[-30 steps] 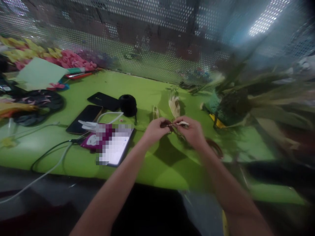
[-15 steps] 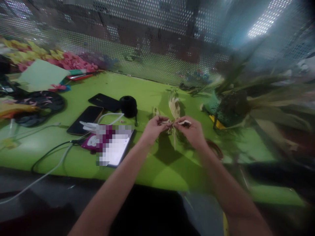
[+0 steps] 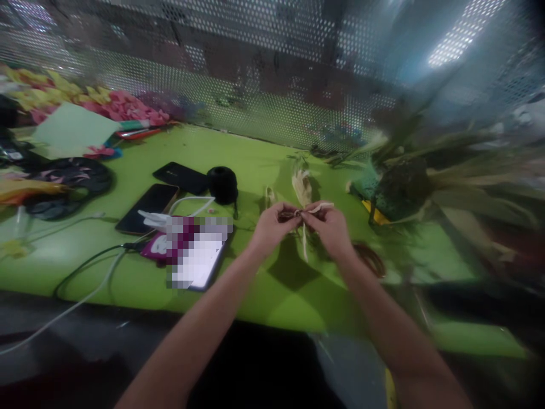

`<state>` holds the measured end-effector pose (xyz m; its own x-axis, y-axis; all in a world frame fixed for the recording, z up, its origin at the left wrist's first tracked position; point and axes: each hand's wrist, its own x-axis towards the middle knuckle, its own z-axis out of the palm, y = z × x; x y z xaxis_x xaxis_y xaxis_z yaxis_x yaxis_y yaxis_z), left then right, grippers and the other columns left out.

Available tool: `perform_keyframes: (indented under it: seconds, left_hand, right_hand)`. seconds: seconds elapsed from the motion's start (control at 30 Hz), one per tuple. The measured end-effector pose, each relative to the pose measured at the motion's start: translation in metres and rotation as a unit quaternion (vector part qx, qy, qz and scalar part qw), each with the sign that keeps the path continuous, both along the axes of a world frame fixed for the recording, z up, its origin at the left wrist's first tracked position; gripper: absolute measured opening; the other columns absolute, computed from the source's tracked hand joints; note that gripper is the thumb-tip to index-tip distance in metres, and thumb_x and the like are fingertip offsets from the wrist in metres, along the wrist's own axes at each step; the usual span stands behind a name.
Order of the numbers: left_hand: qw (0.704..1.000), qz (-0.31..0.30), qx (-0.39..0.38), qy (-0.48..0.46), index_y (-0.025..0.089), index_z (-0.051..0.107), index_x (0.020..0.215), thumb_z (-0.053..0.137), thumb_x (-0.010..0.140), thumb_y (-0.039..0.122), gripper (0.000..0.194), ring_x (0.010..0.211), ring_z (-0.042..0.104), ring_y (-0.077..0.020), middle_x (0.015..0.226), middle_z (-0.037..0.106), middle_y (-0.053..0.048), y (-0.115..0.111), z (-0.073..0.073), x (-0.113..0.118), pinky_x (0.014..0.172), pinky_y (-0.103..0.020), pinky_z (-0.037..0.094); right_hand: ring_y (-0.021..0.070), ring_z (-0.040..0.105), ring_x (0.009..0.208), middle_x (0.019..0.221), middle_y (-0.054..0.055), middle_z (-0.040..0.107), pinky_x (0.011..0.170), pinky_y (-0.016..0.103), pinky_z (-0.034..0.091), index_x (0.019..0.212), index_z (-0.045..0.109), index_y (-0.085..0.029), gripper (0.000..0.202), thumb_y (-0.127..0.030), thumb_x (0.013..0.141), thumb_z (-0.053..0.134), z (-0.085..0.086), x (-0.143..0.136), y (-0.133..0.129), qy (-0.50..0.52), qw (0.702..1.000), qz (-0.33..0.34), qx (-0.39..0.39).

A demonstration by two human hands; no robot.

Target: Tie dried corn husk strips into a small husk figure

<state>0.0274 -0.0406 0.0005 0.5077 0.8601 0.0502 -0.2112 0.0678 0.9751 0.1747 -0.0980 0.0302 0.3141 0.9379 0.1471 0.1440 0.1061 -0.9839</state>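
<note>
My left hand (image 3: 269,227) and my right hand (image 3: 328,228) meet above the green table (image 3: 264,284), fingertips pinched together on a small bundle of pale dried husk strips (image 3: 304,227). One strip hangs down between the hands, another sticks out to the right over my right fingers. Just behind the hands a pale dried husk piece (image 3: 301,186) lies on the table. The picture is blurred, so finer detail of the bundle is unclear.
Left of my hands lie two dark phones (image 3: 147,207) (image 3: 181,177), a lit phone (image 3: 198,258) with cables (image 3: 85,267), and a black round object (image 3: 222,183). A heap of green and dried leaves (image 3: 409,176) fills the right. Pink and yellow paper flowers (image 3: 106,102) line the back left before a perforated metal screen (image 3: 272,85).
My hands have drawn closer together on the husk bundle and shifted slightly up. A strip now hangs lower between them. Nothing else on the table moved.
</note>
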Motion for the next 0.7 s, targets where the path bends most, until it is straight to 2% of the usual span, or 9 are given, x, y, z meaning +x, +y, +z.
perform_keyframes:
  seconds: [0.13, 0.3, 0.4, 0.5, 0.6, 0.7]
  left_hand:
    - [0.998, 0.007, -0.045, -0.037, 0.015, 0.065, 0.093, 0.080, 0.072, 0.028, 0.030, 0.080, 0.063, -0.0117, 0.090, 0.068, -0.004, 0.003, -0.003, -0.002, 0.079, -0.029, 0.052]
    - [0.995, 0.022, -0.089, -0.047, 0.014, 0.065, 0.091, 0.080, 0.070, 0.020, 0.027, 0.075, 0.062, -0.0095, 0.087, 0.067, -0.003, 0.006, -0.002, -0.004, 0.072, -0.025, 0.051]
    - [0.994, 0.028, -0.095, -0.050, 0.015, 0.065, 0.092, 0.079, 0.070, 0.020, 0.027, 0.074, 0.062, -0.0091, 0.087, 0.067, -0.003, 0.008, -0.004, -0.004, 0.071, -0.024, 0.051]
    - [0.994, 0.035, -0.091, -0.039, 0.015, 0.065, 0.090, 0.080, 0.069, 0.019, 0.026, 0.073, 0.062, -0.0096, 0.086, 0.067, -0.003, 0.010, -0.006, -0.003, 0.070, -0.025, 0.052]
    - [0.996, 0.038, -0.084, -0.008, 0.016, 0.065, 0.088, 0.080, 0.069, 0.021, 0.025, 0.073, 0.062, -0.0111, 0.085, 0.067, -0.003, 0.008, -0.003, -0.003, 0.070, -0.027, 0.052]
    - [0.996, 0.040, -0.076, 0.013, 0.017, 0.065, 0.091, 0.079, 0.071, 0.021, 0.025, 0.075, 0.063, -0.0128, 0.087, 0.068, -0.004, 0.005, 0.002, -0.004, 0.072, -0.029, 0.053]
  right_hand:
    - [0.0118, 0.060, 0.058, 0.069, -0.005, 0.064, 0.049, 0.022, 0.046, 0.086, 0.056, -0.022, 0.041, -0.038, 0.063, 0.087, 0.003, 0.005, -0.001, 0.046, 0.999, 0.012, -0.010]
    - [0.0173, 0.070, 0.075, 0.080, 0.000, 0.071, 0.056, 0.025, 0.051, 0.098, 0.059, -0.023, 0.027, -0.027, 0.075, 0.073, 0.008, 0.011, -0.002, 0.077, 0.994, 0.071, -0.021]
    - [0.0183, 0.071, 0.085, 0.089, 0.000, 0.073, 0.066, 0.029, 0.056, 0.114, 0.057, -0.028, 0.041, -0.021, 0.076, 0.071, 0.010, 0.010, -0.004, 0.050, 0.995, 0.081, 0.019]
    - [0.0173, 0.070, 0.087, 0.093, 0.000, 0.072, 0.075, 0.032, 0.058, 0.108, 0.062, -0.028, 0.036, -0.025, 0.075, 0.077, 0.011, 0.006, -0.007, -0.011, 0.997, 0.049, 0.066]
    - [0.0157, 0.068, 0.079, 0.089, 0.001, 0.071, 0.072, 0.031, 0.058, 0.093, 0.069, -0.025, 0.020, -0.032, 0.077, 0.079, 0.012, 0.002, -0.010, -0.058, 0.994, -0.025, 0.093]
    - [0.0169, 0.068, 0.078, 0.088, 0.002, 0.072, 0.070, 0.032, 0.058, 0.095, 0.073, -0.024, 0.017, -0.034, 0.081, 0.075, 0.014, 0.001, -0.013, -0.086, 0.987, -0.080, 0.109]
